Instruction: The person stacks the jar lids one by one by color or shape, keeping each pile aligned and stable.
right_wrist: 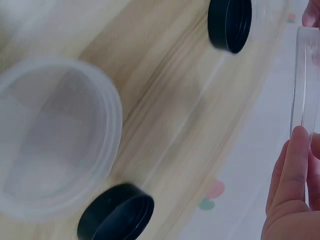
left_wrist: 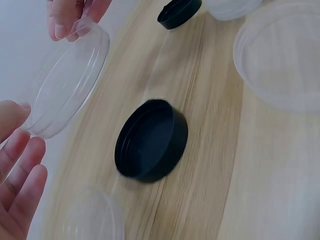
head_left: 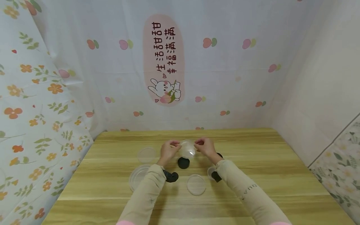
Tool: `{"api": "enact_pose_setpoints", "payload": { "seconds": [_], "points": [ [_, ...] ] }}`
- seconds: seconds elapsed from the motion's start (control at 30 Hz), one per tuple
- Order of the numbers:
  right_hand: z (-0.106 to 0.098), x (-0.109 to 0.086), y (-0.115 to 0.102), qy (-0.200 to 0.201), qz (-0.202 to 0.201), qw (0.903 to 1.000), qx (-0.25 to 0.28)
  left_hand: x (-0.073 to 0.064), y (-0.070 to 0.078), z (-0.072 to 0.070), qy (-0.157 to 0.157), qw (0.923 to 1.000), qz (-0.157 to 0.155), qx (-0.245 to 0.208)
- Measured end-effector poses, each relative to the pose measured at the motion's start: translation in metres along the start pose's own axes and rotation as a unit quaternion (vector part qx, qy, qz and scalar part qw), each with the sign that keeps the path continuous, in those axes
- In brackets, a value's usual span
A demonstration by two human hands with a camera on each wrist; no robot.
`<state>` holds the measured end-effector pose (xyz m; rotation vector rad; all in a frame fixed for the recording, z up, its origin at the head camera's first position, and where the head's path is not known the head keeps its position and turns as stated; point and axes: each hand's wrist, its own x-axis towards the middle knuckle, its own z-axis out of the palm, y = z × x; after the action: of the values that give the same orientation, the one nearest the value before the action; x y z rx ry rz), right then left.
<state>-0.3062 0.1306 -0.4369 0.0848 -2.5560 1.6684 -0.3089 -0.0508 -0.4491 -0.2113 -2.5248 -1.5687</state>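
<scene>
A clear, round plastic lid [head_left: 187, 149] is held up above the table between both hands, tilted so its rim shows in the left wrist view. My left hand [head_left: 168, 151] pinches one edge between thumb and fingers. On the opposite edge, my right hand [right_wrist: 295, 190] grips with thumb and fingertips. Below the lid, a black round cap [left_wrist: 151, 141] lies with its hollow side showing. Another black cap [right_wrist: 116, 212] is near the right hand, mostly hidden behind it in the head view.
On the wooden table [head_left: 253, 193], a clear round lid [head_left: 196, 184] lies in front. Thin clear discs [head_left: 146, 155] and a larger clear lid [head_left: 137, 178] sit at the left. A small clear container [head_left: 211, 172] stands by the right wrist. Patterned cloth [head_left: 225, 78] hangs behind.
</scene>
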Motion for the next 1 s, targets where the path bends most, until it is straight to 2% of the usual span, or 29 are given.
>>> {"api": "enact_pose_setpoints", "payload": {
  "seconds": [0.3, 0.53, 0.7, 0.8, 1.0],
  "points": [
    [0.017, -0.007, -0.008, -0.008, -0.012, 0.9998, 0.013, -0.006, 0.002, -0.028, -0.023, 0.9973, 0.037, 0.059],
    [0.031, -0.014, -0.017, -0.061, -0.035, 0.9975, 0.003, -0.016, 0.002, -0.055, -0.072, 0.9933, 0.020, 0.088],
    [0.044, -0.019, -0.023, -0.096, -0.065, 0.9932, -0.011, -0.027, -0.003, -0.074, -0.106, 0.9909, 0.007, 0.083],
    [0.053, -0.023, -0.027, -0.105, -0.090, 0.9899, -0.030, -0.032, -0.007, -0.085, -0.111, 0.9910, 0.000, 0.074],
    [0.074, -0.031, -0.031, -0.128, -0.111, 0.9832, -0.068, -0.043, -0.017, -0.103, -0.106, 0.9916, -0.003, 0.074]
  ]
}}
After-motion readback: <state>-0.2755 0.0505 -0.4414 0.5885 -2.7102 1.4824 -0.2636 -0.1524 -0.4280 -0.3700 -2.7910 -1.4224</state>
